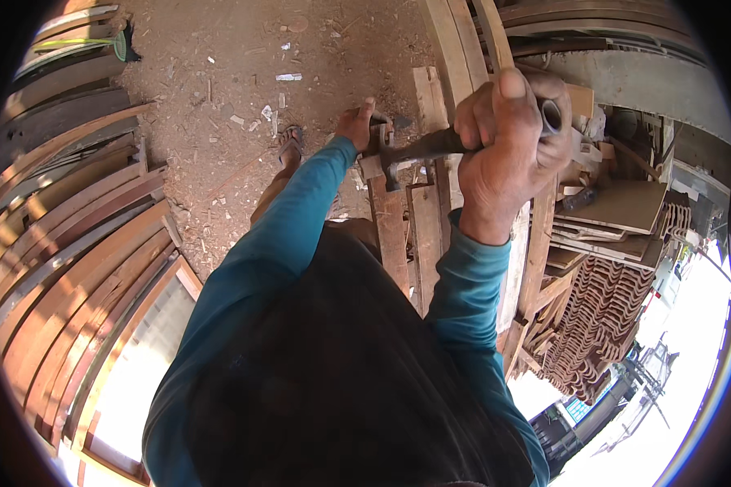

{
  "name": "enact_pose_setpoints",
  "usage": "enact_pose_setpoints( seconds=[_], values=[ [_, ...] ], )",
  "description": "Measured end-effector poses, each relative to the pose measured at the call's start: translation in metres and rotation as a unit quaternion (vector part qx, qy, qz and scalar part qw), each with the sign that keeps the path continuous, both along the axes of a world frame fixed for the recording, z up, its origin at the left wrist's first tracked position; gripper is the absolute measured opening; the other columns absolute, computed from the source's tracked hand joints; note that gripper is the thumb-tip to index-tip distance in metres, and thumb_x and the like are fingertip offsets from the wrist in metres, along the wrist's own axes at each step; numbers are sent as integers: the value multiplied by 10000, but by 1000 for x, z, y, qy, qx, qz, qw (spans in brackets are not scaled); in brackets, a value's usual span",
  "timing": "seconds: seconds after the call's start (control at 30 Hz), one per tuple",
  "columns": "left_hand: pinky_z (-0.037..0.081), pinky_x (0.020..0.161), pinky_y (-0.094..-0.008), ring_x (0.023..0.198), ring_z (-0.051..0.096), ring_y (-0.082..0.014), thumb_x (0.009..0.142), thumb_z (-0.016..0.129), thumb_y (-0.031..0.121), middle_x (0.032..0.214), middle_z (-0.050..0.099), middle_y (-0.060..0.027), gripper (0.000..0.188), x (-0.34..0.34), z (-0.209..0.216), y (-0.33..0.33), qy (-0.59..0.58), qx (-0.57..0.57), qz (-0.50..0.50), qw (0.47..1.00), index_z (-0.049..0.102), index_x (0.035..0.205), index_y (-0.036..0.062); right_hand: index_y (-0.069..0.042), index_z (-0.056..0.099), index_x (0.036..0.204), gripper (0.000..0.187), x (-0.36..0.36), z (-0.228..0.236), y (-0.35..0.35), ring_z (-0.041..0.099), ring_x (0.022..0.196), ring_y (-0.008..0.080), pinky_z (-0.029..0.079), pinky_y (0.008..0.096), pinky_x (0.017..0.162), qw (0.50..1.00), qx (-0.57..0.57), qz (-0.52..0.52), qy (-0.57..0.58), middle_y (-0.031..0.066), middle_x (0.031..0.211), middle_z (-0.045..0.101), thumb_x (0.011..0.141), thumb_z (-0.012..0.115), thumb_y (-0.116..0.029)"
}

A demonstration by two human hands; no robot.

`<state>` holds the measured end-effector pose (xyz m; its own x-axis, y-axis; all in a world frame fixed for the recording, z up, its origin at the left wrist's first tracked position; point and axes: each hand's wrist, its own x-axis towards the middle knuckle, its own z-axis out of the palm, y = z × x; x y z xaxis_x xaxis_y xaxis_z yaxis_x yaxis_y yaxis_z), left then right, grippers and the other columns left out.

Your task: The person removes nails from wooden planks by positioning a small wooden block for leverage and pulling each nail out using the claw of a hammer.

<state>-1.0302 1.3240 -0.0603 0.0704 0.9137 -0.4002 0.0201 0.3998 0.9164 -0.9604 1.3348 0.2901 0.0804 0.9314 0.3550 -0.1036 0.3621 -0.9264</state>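
My right hand (pixel 512 142) is closed around the grip of a hammer (pixel 425 147), and the tube-like end of its handle sticks out past my fist. The hammer's dark head (pixel 389 159) is just above the end of a wooden plank (pixel 391 235). Close beside that head, my left hand (pixel 355 126) has its fingers curled and its thumb raised. A dark piece lies against those fingers, but its kind cannot be made out. A second wooden plank (pixel 425 227) runs alongside the first, to its right.
Long boards (pixel 97 308) are stacked along the left side. Timber beams (pixel 455 49) extend to the far right. Curved roof tiles (pixel 597 316) are piled at the right, near flat panels (pixel 617 207). Wood chips and scraps litter the dirt floor (pixel 219 81).
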Motion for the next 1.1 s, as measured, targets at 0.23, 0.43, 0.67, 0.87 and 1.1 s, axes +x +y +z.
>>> enact_pose_setpoints(
  seconds=[0.23,0.43,0.67,0.87,1.1],
  values=[
    [526,894,-355,880,705,-238,1022,364,609,941,765,-133,744,29,-29,5,72,48,79,993,785,940,1,-42,519,758,269,23,-30,40,438,490,40,333,222,456,984,121,11,-127,-16,559,477,936,690,-150],
    [520,904,-388,951,701,-264,1016,316,657,998,751,-166,791,13,-25,1,36,36,94,994,762,970,6,-40,485,832,224,44,-6,-104,446,493,101,364,274,438,992,88,84,41,65,581,525,977,635,-120],
    [474,957,-414,1032,633,-311,990,501,479,1094,674,-168,514,-2,82,-61,57,173,180,967,663,1128,11,-67,505,711,345,57,19,-106,471,602,48,356,234,527,999,-13,19,-33,11,630,565,966,700,-196],
    [482,928,-480,1067,573,-425,804,755,143,1161,562,-228,472,11,152,-112,256,311,-2,915,554,1220,45,-71,499,675,397,65,56,-94,407,573,39,306,249,500,995,-50,6,-83,-28,607,512,963,706,-249],
    [506,932,-494,1098,578,-439,788,806,226,1184,548,-213,459,43,152,-167,291,288,-38,912,568,1146,66,-96,357,679,403,130,63,-202,385,472,99,320,284,444,989,1,-98,110,25,532,423,993,585,-208]
  ],
)
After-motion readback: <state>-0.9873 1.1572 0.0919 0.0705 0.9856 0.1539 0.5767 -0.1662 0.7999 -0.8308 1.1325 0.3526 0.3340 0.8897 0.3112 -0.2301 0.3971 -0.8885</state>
